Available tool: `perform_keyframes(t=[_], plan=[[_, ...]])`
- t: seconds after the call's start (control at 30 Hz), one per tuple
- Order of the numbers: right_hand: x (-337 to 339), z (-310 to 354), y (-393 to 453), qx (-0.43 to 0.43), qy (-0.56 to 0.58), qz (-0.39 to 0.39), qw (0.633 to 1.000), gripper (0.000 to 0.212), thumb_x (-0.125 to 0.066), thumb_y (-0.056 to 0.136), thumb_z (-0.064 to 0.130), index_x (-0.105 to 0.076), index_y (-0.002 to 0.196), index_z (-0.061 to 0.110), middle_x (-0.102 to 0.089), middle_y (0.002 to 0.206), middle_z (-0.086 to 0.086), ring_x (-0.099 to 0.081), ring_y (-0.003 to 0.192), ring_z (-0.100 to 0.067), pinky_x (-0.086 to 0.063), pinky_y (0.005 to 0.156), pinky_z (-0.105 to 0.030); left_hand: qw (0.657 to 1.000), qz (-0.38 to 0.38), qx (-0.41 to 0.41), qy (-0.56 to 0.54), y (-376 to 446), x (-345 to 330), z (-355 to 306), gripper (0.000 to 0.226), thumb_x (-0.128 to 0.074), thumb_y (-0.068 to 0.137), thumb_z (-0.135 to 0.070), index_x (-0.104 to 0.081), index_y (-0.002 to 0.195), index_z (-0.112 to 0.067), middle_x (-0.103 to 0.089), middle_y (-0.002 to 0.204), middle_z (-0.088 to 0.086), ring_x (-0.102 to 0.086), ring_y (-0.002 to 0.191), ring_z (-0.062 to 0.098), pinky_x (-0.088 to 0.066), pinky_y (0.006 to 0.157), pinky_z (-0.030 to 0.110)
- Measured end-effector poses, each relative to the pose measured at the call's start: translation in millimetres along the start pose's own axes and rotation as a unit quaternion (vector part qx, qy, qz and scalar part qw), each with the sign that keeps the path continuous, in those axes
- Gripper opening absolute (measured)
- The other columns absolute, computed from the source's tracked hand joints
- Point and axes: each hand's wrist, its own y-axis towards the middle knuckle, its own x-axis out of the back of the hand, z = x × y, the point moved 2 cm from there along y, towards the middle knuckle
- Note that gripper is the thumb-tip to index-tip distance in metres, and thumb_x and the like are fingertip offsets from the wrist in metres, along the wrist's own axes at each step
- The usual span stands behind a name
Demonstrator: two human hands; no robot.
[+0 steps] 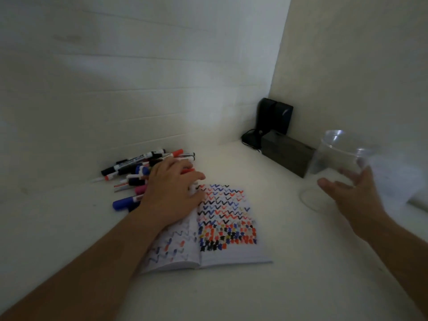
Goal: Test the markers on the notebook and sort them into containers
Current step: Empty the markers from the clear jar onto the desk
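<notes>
Here the left hand (171, 193) lies palm down with its fingers spread and only loosely bent, resting across the upper left corner of the open notebook (222, 228) and onto the near edge of the pile of markers (143, 170); whether it has hold of any marker under the fingers cannot be told. The markers lie in a heap just beyond and to the left of that hand, black, blue, red and pink barrels crossing one another, a blue one (126, 202) right beside the wrist. The notebook spreads out to the right of and below the hand, its right page filled with rows of coloured zigzags and blotches. The right hand (352, 193) is well apart on the other side, its fingers curled around the side of a clear plastic cup (340, 158), which is tilted with its mouth up and away. Beyond that hand a dark box (287, 154) and a black device (273, 117) stand in the corner of the white table (231, 293)
</notes>
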Motion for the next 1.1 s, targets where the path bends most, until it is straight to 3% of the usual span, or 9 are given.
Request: perform_keyframes(t=[0.07, 0.17, 0.33, 0.53, 0.63, 0.73, 0.87, 1.0, 1.1], plan=[[-2, -1, 1, 0.007, -0.023, -0.013, 1.000, 0.124, -0.090, 0.042, 0.073, -0.029, 0.147, 0.048, -0.057, 0.140, 0.005, -0.064, 0.118, -0.022, -0.055, 0.098, -0.051, 1.000, -0.008, -0.011, 0.005, 2, -4, 5, 0.038, -0.059, 0.082, -0.059, -0.077, 0.109, -0.038, -0.067, 0.124, -0.006, -0.052, 0.126, 0.028, -0.037, 0.112, 0.051], [0, -6, 5, 0.014, -0.056, -0.026, 0.998, 0.104, -0.089, 0.058, 0.062, -0.030, 0.142, 0.051, -0.056, 0.136, 0.009, -0.063, 0.117, -0.020, -0.054, 0.099, -0.049, 0.998, -0.016, -0.057, 0.005, 5, -10, 9, 0.032, -0.063, 0.084, -0.053, -0.079, 0.105, -0.035, -0.069, 0.119, -0.007, -0.058, 0.119, 0.026, -0.039, 0.110, 0.049], [14, -18, -2, -0.023, -0.108, 0.016, 0.994, 0.100, -0.087, 0.077, 0.044, -0.024, 0.155, 0.038, -0.055, 0.133, 0.005, -0.062, 0.112, -0.017, -0.054, 0.097, -0.044, 0.996, -0.026, -0.085, -0.012, 9, -13, 11, 0.031, -0.063, 0.087, -0.052, -0.080, 0.103, -0.033, -0.070, 0.116, -0.007, -0.061, 0.115, 0.025, -0.042, 0.106, 0.051], [9, -15, 12, -0.054, -0.122, -0.039, 0.990, 0.112, -0.091, 0.059, 0.058, -0.025, 0.149, 0.048, -0.058, 0.125, 0.005, -0.064, 0.108, -0.018, -0.057, 0.093, -0.045, 0.995, -0.017, -0.100, -0.025, 12, -18, 16, 0.030, -0.066, 0.086, -0.052, -0.080, 0.102, -0.032, -0.071, 0.118, -0.007, -0.065, 0.114, 0.024, -0.044, 0.104, 0.054], [1, -16, 25, -0.059, -0.141, -0.065, 0.986, 0.109, -0.085, 0.056, 0.065, -0.028, 0.147, 0.045, -0.057, 0.130, 0.003, -0.060, 0.117, -0.023, -0.053, 0.100, -0.048, 0.996, -0.010, -0.083, -0.016, 11, -19, 18, 0.031, -0.067, 0.085, -0.054, -0.080, 0.103, -0.033, -0.071, 0.119, -0.008, -0.064, 0.115, 0.026, -0.042, 0.105, 0.054], [1, -24, 32, -0.059, -0.175, -0.077, 0.980, 0.106, -0.081, 0.072, 0.061, -0.020, 0.155, 0.036, -0.048, 0.148, -0.004, -0.051, 0.133, -0.028, -0.046, 0.110, -0.050, 0.997, -0.021, -0.071, -0.015, 9, -16, 13, 0.034, -0.063, 0.084, -0.055, -0.081, 0.102, -0.032, -0.070, 0.118, -0.005, -0.063, 0.114, 0.029, -0.043, 0.104, 0.056], [2, -38, 31, -0.061, -0.192, -0.090, 0.975, 0.099, -0.072, 0.091, 0.040, -0.005, 0.163, 0.027, -0.034, 0.164, -0.007, -0.039, 0.146, -0.030, -0.034, 0.119, -0.045, 0.998, -0.025, -0.060, -0.007, 9, -11, 8, 0.037, -0.061, 0.083, -0.057, -0.081, 0.101, -0.031, -0.069, 0.117, -0.003, -0.062, 0.113, 0.029, -0.044, 0.104, 0.055], [6, -35, 20, -0.057, -0.177, -0.087, 0.979, 0.092, -0.062, 0.090, 0.023, -0.005, 0.161, 0.035, -0.052, 0.148, -0.008, -0.061, 0.117, -0.026, -0.048, 0.104, -0.040, 0.998, -0.024, -0.062, -0.009, 9, -10, 5, 0.039, -0.057, 0.084, -0.056, -0.081, 0.100, -0.031, -0.069, 0.115, -0.004, -0.061, 0.111, 0.026, -0.043, 0.104, 0.052], [7, -22, -2, -0.060, -0.144, -0.080, 0.985, 0.083, -0.068, 0.087, 0.018, -0.025, 0.158, 0.032, -0.051, 0.147, 0.002, -0.064, 0.112, -0.015, -0.051, 0.097, -0.036, 0.998, -0.017, -0.063, -0.009, 9, -10, 6, 0.038, -0.060, 0.084, -0.055, -0.082, 0.100, -0.029, -0.069, 0.115, -0.004, -0.062, 0.112, 0.027, -0.044, 0.103, 0.052]])
